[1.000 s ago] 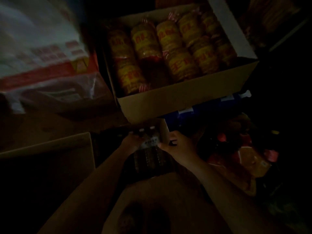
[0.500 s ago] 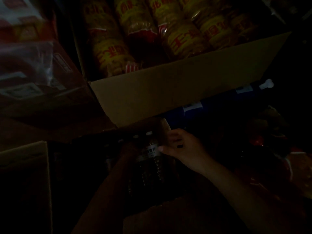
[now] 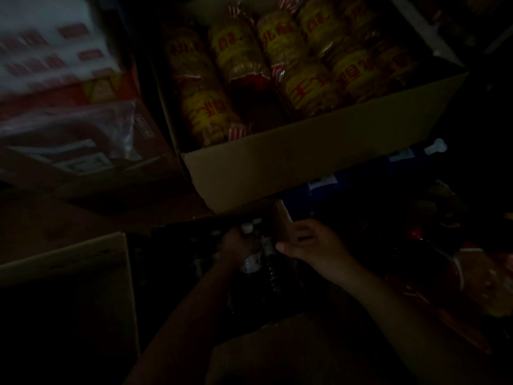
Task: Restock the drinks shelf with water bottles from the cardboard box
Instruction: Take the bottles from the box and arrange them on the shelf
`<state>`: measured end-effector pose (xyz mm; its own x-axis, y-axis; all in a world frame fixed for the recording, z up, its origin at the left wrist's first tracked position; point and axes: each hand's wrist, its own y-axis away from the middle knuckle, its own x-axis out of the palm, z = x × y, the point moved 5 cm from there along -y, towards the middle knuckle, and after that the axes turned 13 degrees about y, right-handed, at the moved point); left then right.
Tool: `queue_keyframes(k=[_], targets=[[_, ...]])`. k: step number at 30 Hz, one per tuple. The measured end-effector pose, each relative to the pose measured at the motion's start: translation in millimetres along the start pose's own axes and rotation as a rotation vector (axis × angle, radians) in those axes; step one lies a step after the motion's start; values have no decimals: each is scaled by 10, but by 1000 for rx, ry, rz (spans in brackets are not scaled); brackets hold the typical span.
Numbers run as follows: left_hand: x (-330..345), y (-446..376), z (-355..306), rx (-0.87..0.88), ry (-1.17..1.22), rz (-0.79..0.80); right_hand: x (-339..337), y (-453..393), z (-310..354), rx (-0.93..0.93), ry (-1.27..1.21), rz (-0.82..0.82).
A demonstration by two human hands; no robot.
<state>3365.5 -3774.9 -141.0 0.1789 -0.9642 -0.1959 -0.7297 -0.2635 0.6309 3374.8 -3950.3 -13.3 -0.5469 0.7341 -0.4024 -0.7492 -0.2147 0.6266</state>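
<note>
The scene was very dark. The largest thing in view was an open cardboard carton [image 3: 319,157] packed with yellow-and-red wrapped snack rolls [image 3: 211,115], and everything else sat around it. Left of that carton lay a blurred stack of white and red packages [image 3: 55,59] with a plastic-wrapped bundle [image 3: 72,134] just below them. Below the carton and to its left stood the plain wall of another cardboard box [image 3: 83,273], its inside lost in shadow. Directly under the carton's front wall, a raised brown flap [image 3: 274,215] marked the box that held the water bottles [image 3: 255,254], of which only a few pale caps and one light label showed. To the right of the carton's lower edge were dark blue packs [image 3: 361,184] and, farther right and lower, red and orange wrappers [image 3: 477,276]. Both forearms reached up from the bottom edge toward the bottles beneath the carton. The left hand [image 3: 236,245] was wrapped around the upper part of a bottle near its cap, though the gloom hid the exact lie of its fingers. The right hand [image 3: 311,245] was close beside it, fingers curled, thumb tip pressed against the bottle neck area; whether it truly gripped the bottle could not be told.
</note>
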Motion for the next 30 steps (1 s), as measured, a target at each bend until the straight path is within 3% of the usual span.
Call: queue_keyframes(k=[4, 11, 21, 30], targets=[[-129, 534, -393, 114, -97, 20, -111, 358, 275, -8, -1, 13], [-570, 1361, -1476, 135, 168, 141, -424, 1162, 991, -35, -50, 4], [-1070, 2960, -4170, 282, 236, 407, -1127, 2404, 2306, -111, -60, 85], [-1017, 4466, -6159, 413, 309, 543, -2258, 3832, 3549, -259, -89, 1]])
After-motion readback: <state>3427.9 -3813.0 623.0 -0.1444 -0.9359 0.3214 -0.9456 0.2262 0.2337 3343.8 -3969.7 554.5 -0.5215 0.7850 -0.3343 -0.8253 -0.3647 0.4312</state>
